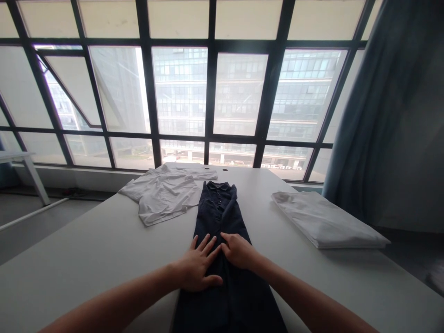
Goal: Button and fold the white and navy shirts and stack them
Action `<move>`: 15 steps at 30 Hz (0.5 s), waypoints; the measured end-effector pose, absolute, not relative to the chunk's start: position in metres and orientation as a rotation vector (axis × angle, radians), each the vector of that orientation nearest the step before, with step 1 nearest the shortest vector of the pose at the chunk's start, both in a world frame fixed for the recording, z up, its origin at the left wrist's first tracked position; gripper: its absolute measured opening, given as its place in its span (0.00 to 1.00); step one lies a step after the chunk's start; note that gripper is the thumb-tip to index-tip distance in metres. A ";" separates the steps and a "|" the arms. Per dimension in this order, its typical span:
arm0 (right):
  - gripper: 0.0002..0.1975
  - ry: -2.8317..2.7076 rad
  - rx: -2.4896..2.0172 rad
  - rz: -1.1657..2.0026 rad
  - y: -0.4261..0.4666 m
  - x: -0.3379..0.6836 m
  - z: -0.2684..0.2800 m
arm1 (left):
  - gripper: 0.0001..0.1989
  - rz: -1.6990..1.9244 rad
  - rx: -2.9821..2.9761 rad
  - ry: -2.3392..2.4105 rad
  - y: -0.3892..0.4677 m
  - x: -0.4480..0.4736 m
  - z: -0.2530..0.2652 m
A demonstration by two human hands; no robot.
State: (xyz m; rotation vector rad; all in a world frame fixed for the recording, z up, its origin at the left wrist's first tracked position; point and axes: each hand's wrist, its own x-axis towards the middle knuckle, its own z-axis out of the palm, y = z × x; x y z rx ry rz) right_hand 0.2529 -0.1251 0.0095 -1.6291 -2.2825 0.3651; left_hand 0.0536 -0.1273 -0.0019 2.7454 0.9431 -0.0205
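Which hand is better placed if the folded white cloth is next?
Probably the right hand: it is nearer the folded white cloth, which lies to the right of the dark garment. The left hand, spread on the garment, would have to reach past it.

I'm looking remotely into an office-like room: white counter [104,245] with cable holes [225,170], gridded windows [240,95] facing a glass-fronted building [308,101] opposite.
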 end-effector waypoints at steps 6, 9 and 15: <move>0.20 -2.409 -1.687 0.021 -0.146 0.247 0.006 | 0.40 -0.133 2.678 0.791 -0.118 0.047 0.016; 0.20 -2.456 -1.695 -0.069 -0.149 0.244 0.006 | 0.21 -0.066 2.647 0.731 -0.082 0.052 0.037; 0.17 -2.525 -1.480 -0.273 -0.146 0.242 0.006 | 0.17 0.478 2.755 1.017 -0.013 0.111 0.042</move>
